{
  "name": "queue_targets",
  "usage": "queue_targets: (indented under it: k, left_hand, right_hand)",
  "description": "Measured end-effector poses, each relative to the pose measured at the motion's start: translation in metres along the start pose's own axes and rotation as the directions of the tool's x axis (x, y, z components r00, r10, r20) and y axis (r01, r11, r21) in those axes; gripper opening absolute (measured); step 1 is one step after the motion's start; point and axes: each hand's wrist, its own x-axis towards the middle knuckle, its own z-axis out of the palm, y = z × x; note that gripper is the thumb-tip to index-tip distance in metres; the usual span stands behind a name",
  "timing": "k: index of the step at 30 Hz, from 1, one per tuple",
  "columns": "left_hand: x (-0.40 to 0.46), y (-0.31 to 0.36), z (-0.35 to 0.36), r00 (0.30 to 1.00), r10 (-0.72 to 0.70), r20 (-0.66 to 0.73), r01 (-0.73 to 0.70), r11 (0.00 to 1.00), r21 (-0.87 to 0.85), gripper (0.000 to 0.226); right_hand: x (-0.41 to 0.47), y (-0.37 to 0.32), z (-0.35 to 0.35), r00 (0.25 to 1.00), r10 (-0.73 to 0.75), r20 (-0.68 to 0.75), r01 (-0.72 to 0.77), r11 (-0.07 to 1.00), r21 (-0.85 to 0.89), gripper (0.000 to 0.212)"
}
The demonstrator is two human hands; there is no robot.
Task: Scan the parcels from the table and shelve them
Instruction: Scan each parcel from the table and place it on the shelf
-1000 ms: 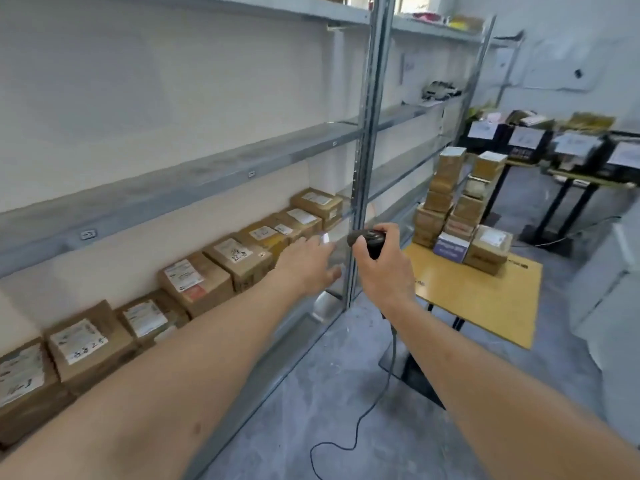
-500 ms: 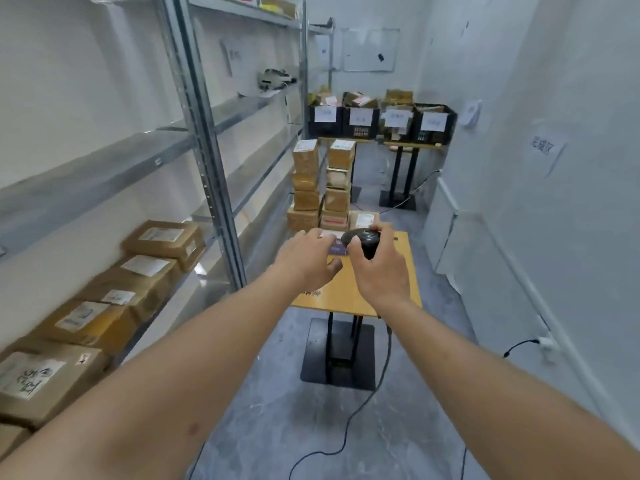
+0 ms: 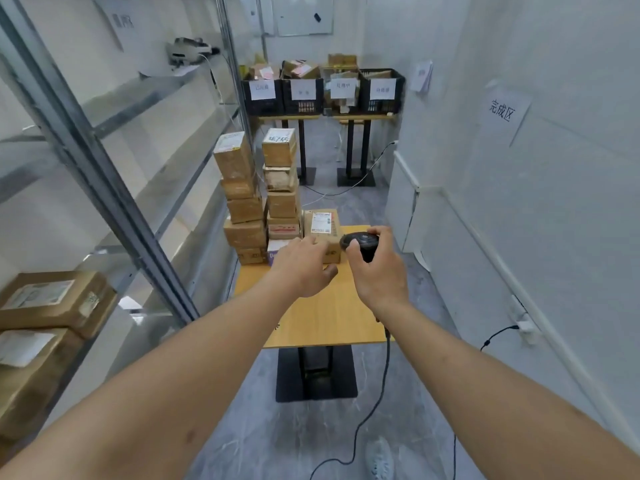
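Holding parcels, black crates (image 3: 323, 95), labelled fronts

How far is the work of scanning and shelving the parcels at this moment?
Done: several parcels already lie on the shelf. In hand: the right hand holds the scanner, and the open left hand reaches toward the single parcel. Left: two stacks on the table.

Parcel stockroom: shelving (image 3: 104, 161), stacked parcels (image 3: 242, 202)
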Motion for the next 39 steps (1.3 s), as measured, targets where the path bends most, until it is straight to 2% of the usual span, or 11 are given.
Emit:
queue_targets:
  k: [5, 9, 14, 19, 22, 33, 39]
  left_hand:
    - [0.092, 0.002, 0.038, 0.995, -0.074, 0.06, 0.076, 0.997, -0.025, 0.058]
    - [0.153, 0.006, 0.061, 0.978, -0.165, 0.124, 0.176, 0.981, -0.08, 0.052]
    - [0.208, 0.002, 0.086, 0.95, -0.24, 0.2, 0.265, 0.958, -0.108, 0.047]
    - [0.255, -0.018, 0.113, 0.919, -0.295, 0.26, 0.329, 0.939, -0.097, 0.053]
    - [0.282, -0.036, 0.131, 0.904, -0.321, 0.283, 0.361, 0.927, -0.101, 0.061]
    - [0.383, -0.091, 0.206, 0.885, -0.326, 0.332, 0.379, 0.919, -0.107, 0.069]
    - [0.401, -0.095, 0.241, 0.87, -0.326, 0.369, 0.364, 0.931, -0.036, 0.105]
  right_hand:
    - [0.089, 0.053, 0.024, 0.996, 0.054, 0.069, -0.055, 0.998, 0.01, 0.033]
    - [0.151, 0.088, 0.04, 0.984, 0.106, 0.14, -0.108, 0.994, 0.007, 0.033]
    - [0.212, 0.123, 0.059, 0.964, 0.166, 0.207, -0.165, 0.986, -0.02, 0.035]
    - [0.257, 0.149, 0.087, 0.943, 0.23, 0.24, -0.225, 0.973, -0.049, 0.034]
    - [0.275, 0.16, 0.11, 0.932, 0.273, 0.239, -0.265, 0.962, -0.066, 0.034]
    - [0.322, 0.194, 0.203, 0.898, 0.402, 0.18, -0.382, 0.914, -0.138, 0.039]
    - [0.34, 0.216, 0.215, 0.866, 0.491, 0.097, -0.476, 0.867, -0.146, 0.032]
